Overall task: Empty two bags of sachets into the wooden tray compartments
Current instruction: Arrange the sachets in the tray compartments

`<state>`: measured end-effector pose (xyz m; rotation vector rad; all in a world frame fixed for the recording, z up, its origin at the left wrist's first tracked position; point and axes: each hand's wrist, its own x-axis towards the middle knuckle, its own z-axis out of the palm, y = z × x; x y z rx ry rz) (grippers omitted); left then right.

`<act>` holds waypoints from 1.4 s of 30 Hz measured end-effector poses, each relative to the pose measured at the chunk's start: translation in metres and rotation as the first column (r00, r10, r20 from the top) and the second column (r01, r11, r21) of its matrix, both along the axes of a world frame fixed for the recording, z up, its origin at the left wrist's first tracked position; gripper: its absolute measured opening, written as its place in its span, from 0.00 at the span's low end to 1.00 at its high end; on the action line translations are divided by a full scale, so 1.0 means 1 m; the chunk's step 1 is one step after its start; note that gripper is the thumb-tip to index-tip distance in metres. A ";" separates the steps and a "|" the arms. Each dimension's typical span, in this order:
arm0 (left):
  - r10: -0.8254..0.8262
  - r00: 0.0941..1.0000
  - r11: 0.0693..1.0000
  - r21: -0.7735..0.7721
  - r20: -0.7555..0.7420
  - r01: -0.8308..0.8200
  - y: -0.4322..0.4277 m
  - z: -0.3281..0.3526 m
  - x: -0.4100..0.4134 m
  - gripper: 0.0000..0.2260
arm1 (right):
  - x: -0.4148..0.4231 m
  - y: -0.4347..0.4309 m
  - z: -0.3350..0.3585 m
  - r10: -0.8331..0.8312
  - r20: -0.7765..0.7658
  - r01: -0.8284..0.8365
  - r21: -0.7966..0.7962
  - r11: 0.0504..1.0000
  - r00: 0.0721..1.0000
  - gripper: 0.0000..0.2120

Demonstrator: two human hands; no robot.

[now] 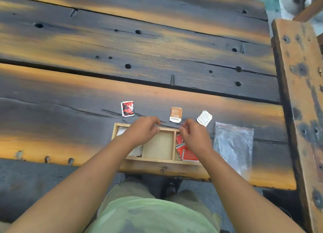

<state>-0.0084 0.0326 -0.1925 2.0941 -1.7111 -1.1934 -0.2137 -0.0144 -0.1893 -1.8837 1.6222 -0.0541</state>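
The wooden tray (158,160) lies at the table's near edge and has three compartments. White sachets (137,151) fill the left one, red sachets (187,154) the right one, and the middle one is bare. My left hand (143,130) and my right hand (194,136) hover over the tray's far rim, each with fingers pinched. Between them they seem to hold a thin clear bag, which is barely visible. A second clear zip bag (233,143) lies flat to the right of the tray.
Three loose sachets lie just beyond the tray: a red and black one (128,108), a brown one (175,114) and a white one (204,118). A wooden bench (300,93) runs along the table's right side. The dark plank table (122,49) stretches far ahead.
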 end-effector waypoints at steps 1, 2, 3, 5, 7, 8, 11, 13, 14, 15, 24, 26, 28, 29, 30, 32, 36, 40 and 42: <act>0.026 1.000 1.000 -0.008 -0.005 -0.026 -0.002 0.000 0.013 0.10 | 0.015 -0.002 0.000 0.018 0.010 -0.018 -0.003 1.000 1.000 0.05; 0.054 0.999 0.998 -0.013 -0.006 -0.054 -0.003 -0.001 0.026 0.10 | 0.030 -0.003 -0.001 0.038 0.020 -0.038 -0.005 0.999 0.999 0.05; 0.079 0.997 0.997 -0.019 0.001 -0.079 -0.005 -0.004 0.038 0.09 | 0.045 -0.005 -0.002 0.055 0.029 -0.055 -0.002 0.999 0.998 0.05; 0.112 0.993 0.993 -0.038 0.026 -0.111 -0.009 -0.010 0.063 0.09 | 0.075 -0.008 -0.007 0.066 0.054 -0.067 0.021 0.998 0.996 0.04; 0.127 0.990 0.991 -0.047 0.056 -0.125 -0.015 -0.018 0.086 0.08 | 0.103 -0.012 -0.015 0.057 0.074 -0.061 0.050 0.997 0.996 0.04; 0.127 0.989 0.991 -0.046 0.074 -0.124 -0.019 -0.023 0.095 0.08 | 0.116 -0.014 -0.020 0.051 0.075 -0.055 0.061 0.997 0.996 0.03; 0.103 0.987 0.994 -0.052 0.124 -0.097 -0.030 -0.038 0.120 0.07 | 0.150 -0.018 -0.035 0.026 0.048 -0.031 0.112 0.993 0.999 0.04; 0.109 0.985 0.993 -0.062 0.132 -0.101 -0.036 -0.047 0.132 0.08 | 0.169 -0.019 -0.044 0.038 0.009 -0.039 0.142 0.989 0.999 0.08; 0.117 0.985 0.992 -0.062 0.127 -0.110 -0.039 -0.051 0.136 0.09 | 0.177 -0.019 -0.047 0.044 -0.015 -0.041 0.149 0.988 0.999 0.11; 0.115 0.986 0.992 -0.060 0.119 -0.109 -0.041 -0.055 0.139 0.10 | 0.184 -0.019 -0.050 0.046 -0.038 -0.040 0.151 0.988 0.998 0.14; 0.046 0.994 0.995 -0.097 0.103 -0.036 -0.045 -0.073 0.143 0.11 | 0.212 -0.015 -0.072 0.007 -0.145 0.004 0.078 0.997 0.989 0.20; 0.063 0.994 0.994 -0.094 0.095 -0.054 -0.044 -0.074 0.144 0.12 | 0.213 -0.015 -0.074 0.016 -0.136 -0.006 0.074 0.997 0.991 0.18; 0.074 0.994 0.993 -0.095 0.082 -0.066 -0.043 -0.073 0.143 0.13 | 0.213 -0.015 -0.074 -0.002 -0.115 0.012 0.087 0.996 0.993 0.16; 0.084 0.994 0.992 -0.097 0.068 -0.077 -0.042 -0.072 0.143 0.13 | 0.212 -0.015 -0.073 -0.009 -0.099 0.018 0.093 0.996 0.995 0.15; 0.098 0.994 0.991 -0.097 0.050 -0.093 -0.042 -0.071 0.142 0.12 | 0.211 -0.015 -0.071 -0.012 -0.076 0.020 0.097 0.995 0.997 0.13; 0.148 0.989 0.985 -0.086 0.002 -0.147 -0.040 -0.071 0.142 0.12 | 0.208 -0.014 -0.067 -0.025 0.006 0.024 0.112 0.993 1.000 0.09; 0.199 0.975 0.976 -0.069 -0.095 -0.206 -0.032 -0.062 0.136 0.14 | 0.196 -0.015 -0.057 -0.116 0.161 0.097 0.122 0.988 0.980 0.08; 0.153 0.982 0.972 -0.164 -0.109 -0.170 -0.030 -0.049 0.120 0.07 | 0.177 -0.021 -0.043 -0.172 0.267 0.141 0.133 0.981 0.948 0.04; 0.161 0.977 0.966 -0.180 -0.137 -0.184 -0.029 -0.042 0.107 0.04 | 0.163 -0.023 -0.036 -0.196 0.319 0.158 0.141 0.977 0.927 0.04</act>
